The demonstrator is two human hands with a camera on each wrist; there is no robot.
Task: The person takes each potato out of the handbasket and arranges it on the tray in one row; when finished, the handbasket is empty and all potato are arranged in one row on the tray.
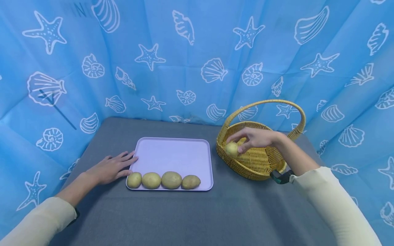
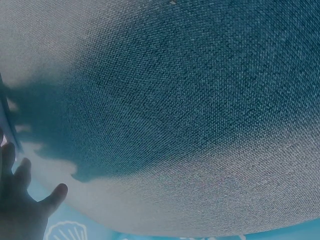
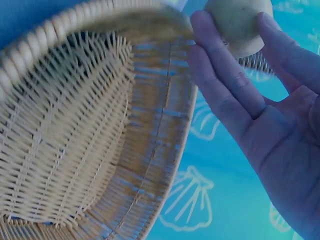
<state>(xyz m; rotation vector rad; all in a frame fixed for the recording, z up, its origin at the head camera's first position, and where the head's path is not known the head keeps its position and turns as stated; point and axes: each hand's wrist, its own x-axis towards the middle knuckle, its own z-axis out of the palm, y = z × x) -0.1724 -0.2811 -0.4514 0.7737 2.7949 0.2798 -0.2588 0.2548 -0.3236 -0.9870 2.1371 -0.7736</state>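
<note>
My right hand [image 1: 253, 138] pinches a potato [image 1: 232, 149] between thumb and fingertips, over the left side of the wicker basket [image 1: 257, 175]. In the right wrist view the same potato [image 3: 241, 25] sits at the fingertips, beside the basket's woven wall [image 3: 155, 120]. My left hand [image 1: 112, 168] lies with fingers spread, its fingertips at the left rim of the lilac tray [image 1: 173, 153]. Several potatoes [image 1: 171, 180] stand in a row along the tray's near edge. The left wrist view shows the left hand [image 2: 25, 200] only at its lower left corner.
A grey cloth [image 1: 184, 218] covers the table beneath tray and basket. The basket's tall arched handle [image 1: 267, 101] rises above the right forearm. Behind the table hangs a blue curtain [image 1: 191, 54] with white shells and starfish.
</note>
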